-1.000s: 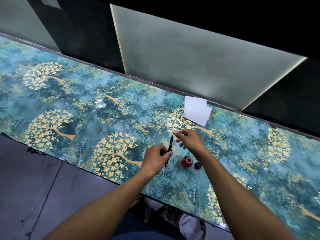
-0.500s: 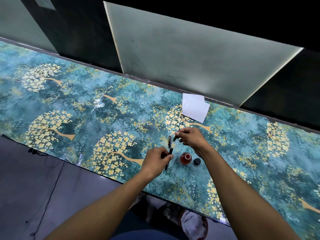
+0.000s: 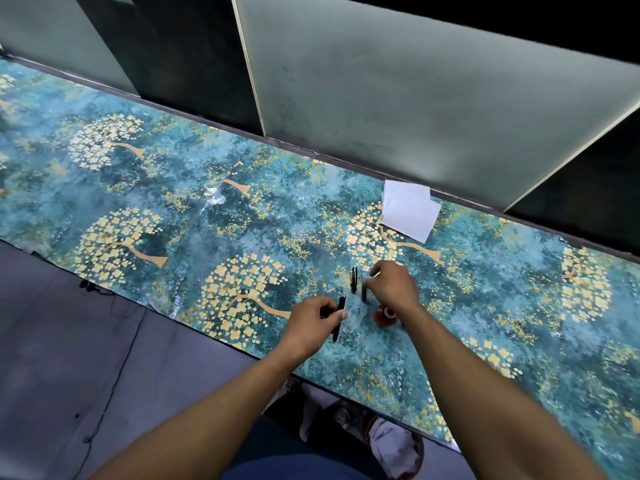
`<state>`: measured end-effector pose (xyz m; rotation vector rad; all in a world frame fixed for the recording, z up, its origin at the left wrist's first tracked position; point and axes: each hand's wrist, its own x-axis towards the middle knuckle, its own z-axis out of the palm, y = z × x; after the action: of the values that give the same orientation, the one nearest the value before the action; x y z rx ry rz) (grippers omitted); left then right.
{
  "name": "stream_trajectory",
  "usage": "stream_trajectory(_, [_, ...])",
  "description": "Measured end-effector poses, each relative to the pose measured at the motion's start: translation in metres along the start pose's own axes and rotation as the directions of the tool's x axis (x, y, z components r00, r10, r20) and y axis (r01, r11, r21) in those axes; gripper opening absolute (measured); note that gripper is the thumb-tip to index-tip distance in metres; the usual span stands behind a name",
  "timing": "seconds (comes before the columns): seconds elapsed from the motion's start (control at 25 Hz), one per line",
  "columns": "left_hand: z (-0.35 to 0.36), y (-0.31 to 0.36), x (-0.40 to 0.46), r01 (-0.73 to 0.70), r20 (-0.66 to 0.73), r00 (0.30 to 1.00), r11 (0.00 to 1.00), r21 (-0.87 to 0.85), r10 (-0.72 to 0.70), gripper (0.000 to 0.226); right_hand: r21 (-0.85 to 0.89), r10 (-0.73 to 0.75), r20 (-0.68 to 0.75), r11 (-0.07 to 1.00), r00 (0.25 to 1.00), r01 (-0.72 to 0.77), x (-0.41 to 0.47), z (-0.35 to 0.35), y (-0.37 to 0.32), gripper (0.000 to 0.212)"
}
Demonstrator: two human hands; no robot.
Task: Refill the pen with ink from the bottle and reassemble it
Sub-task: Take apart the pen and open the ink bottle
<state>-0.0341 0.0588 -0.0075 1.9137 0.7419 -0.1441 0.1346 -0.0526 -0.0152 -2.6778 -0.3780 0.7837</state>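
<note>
My left hand (image 3: 313,322) is shut on the black pen barrel (image 3: 338,318), which points down toward the table's near edge. My right hand (image 3: 394,285) pinches a short black pen part (image 3: 363,293) upright just above the table. A second black pen part (image 3: 354,278) lies loose on the table just left of that hand. The red ink bottle (image 3: 383,315) stands open under my right wrist, partly hidden by it. Its cap is out of sight behind my right arm.
A folded white tissue (image 3: 408,213) lies at the back of the table (image 3: 207,220), which has a teal cover with gold trees. Glass panels (image 3: 415,98) rise behind the table's far edge. The grey floor (image 3: 69,341) lies beyond the near edge.
The pen has come apart. My right hand pulled away from the barrel with a short part and lowered it. One part now lies on the table. My left hand kept the barrel.
</note>
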Motion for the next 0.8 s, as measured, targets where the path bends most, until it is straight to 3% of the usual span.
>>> stream_trajectory(0.12, [0.000, 0.011, 0.009, 0.143, 0.085, 0.988, 0.958, -0.248, -0.126, 0.022, 0.159, -0.089, -0.026, 0.983, 0.996, 0.092, -0.013, -0.012, -0.014, 0.019])
stream_trajectory(0.24, [0.005, 0.028, 0.024, 0.299, 0.164, 0.954, 0.787, -0.540, -0.250, 0.016, 0.238, -0.196, 0.009, 0.953, 0.980, 0.189, -0.038, -0.023, -0.024, 0.012])
stream_trajectory(0.32, [0.007, 0.037, 0.032, 0.349, 0.206, 0.936, 0.686, -0.639, -0.285, 0.012, 0.221, -0.247, 0.028, 0.947, 0.969, 0.235, -0.051, -0.022, -0.022, 0.013])
stream_trajectory(0.52, [0.023, 0.049, 0.037, 0.425, 0.314, 0.905, 0.609, -0.669, -0.286, 0.009, 0.123, -0.292, 0.033, 0.950, 0.956, 0.286, -0.064, -0.025, 0.001, 0.032])
stream_trajectory(0.8, [0.037, 0.053, 0.036, 0.495, 0.385, 0.868, 0.480, -0.724, -0.313, 0.025, 0.172, -0.183, -0.215, 0.960, 0.959, 0.222, -0.084, -0.031, 0.021, 0.014])
